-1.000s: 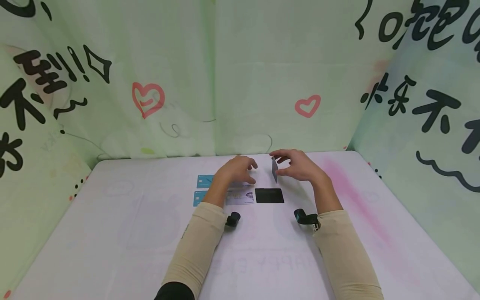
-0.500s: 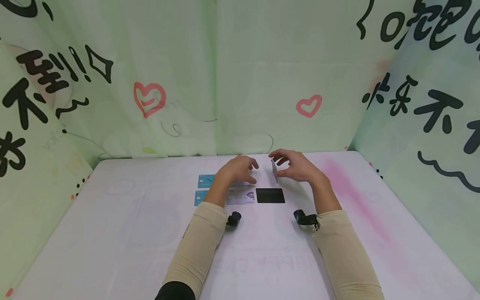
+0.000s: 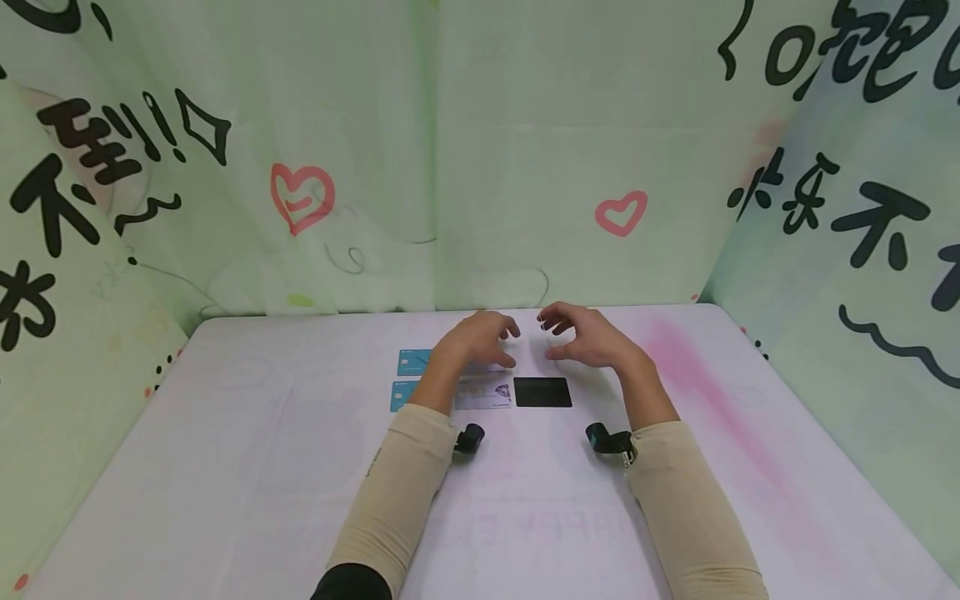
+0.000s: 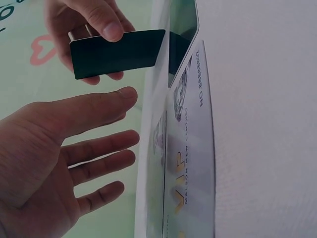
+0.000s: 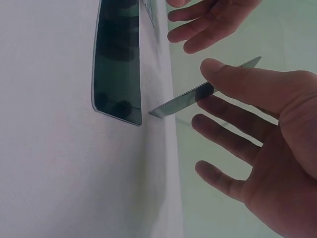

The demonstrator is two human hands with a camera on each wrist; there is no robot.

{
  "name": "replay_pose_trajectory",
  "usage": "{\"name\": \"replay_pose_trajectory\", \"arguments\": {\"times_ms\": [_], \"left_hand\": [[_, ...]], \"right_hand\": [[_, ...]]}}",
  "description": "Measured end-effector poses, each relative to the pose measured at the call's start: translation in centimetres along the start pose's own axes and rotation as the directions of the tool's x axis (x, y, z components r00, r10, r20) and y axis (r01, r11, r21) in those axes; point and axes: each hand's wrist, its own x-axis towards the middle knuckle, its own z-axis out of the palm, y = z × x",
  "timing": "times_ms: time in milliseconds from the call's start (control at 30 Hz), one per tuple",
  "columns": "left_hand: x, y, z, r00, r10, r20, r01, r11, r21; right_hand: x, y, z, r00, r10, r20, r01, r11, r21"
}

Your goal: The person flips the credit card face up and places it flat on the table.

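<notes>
My right hand (image 3: pixel 588 337) pinches a glossy dark card (image 4: pixel 119 54) between thumb and fingers. The card is tilted, and its lower end (image 5: pixel 161 111) comes close to the tabletop; from the head it hardly shows. In front of this hand a black card (image 3: pixel 542 392) lies flat. My left hand (image 3: pixel 480 340) hovers over the cards with fingers apart, holding nothing. Beneath its wrist lies a silver VIP card (image 3: pixel 483 394), with a second silver card (image 4: pixel 158 173) behind, mostly hidden by the hand in the head view.
Two blue cards, one at the back (image 3: pixel 414 362) and one in front (image 3: pixel 402 396), lie left of the left forearm, partly covered by it. The white-covered table (image 3: pixel 247 467) ends at a green curtain (image 3: pixel 510 167) with writing and hearts.
The dark card in the right hand has turned, so its dark face no longer shows from the head. That hand has dipped slightly; the left hand stays put.
</notes>
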Motion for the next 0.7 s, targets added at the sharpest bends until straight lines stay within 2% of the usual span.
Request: {"name": "replay_pose_trajectory", "arguments": {"times_ms": [367, 700], "left_hand": [[-0.02, 0.23, 0.07, 1.0, -0.007, -0.003, 0.007, 1.0, -0.008], [0.09, 0.16, 0.2, 1.0, 0.007, -0.018, -0.007, 1.0, -0.004]], "right_hand": [[0.15, 0.39, 0.36, 0.999, 0.036, 0.023, -0.036, 0.999, 0.003], [0.51, 0.91, 0.76, 0.998, 0.035, 0.053, -0.034, 0.999, -0.011]]}}
